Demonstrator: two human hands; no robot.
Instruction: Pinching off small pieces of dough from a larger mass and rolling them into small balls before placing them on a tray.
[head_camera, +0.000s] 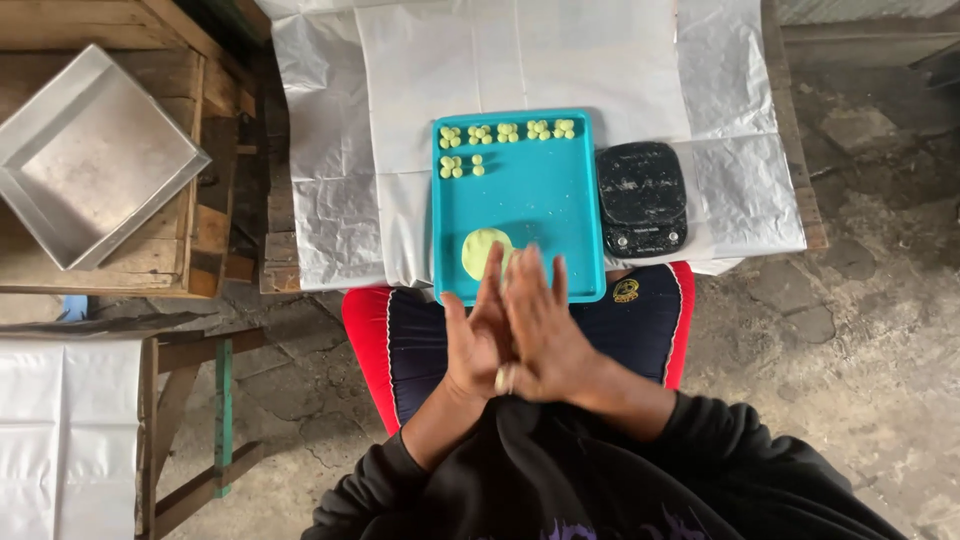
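Observation:
My left hand (468, 345) and my right hand (545, 325) are pressed palm to palm over my lap, fingers straight, with the right one lying across the left. Whatever may be between the palms is hidden. A ring (503, 378) shows where the wrists meet. Just beyond my fingertips a teal tray (545, 205) rests on the table edge. A flat lump of pale yellow-green dough (480, 248) lies at its near left. Several small dough balls (508, 131) sit in clusters along its far edge, and a few more dough balls (459, 166) lie below them on the left.
A black kitchen scale (642, 197) stands right of the tray on the white paper-covered table (400, 90). A square metal pan (90, 160) sits on a wooden crate (200, 230) at left. A wooden bench with a white sheet (60, 430) is at lower left. The floor (860, 320) is rough concrete.

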